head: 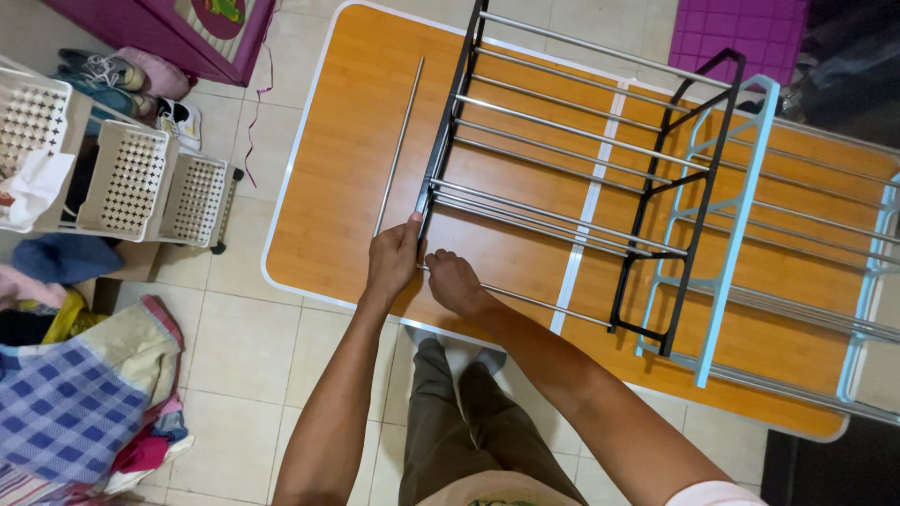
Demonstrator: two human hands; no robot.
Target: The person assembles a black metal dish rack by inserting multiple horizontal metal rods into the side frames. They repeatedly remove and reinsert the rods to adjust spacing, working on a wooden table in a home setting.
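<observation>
My left hand [392, 258] is pinching the stiff black metal rack frame [441, 141]; my right hand [454, 281] is squeezing a thin, slippery silver rod [548, 306].

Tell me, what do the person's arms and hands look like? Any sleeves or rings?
Both arms are bare right down to the left hand and right hand. No gloves, watch or rings show. A bit of pale pink sleeve peeks in at the right shoulder. The person wears olive trousers.
</observation>
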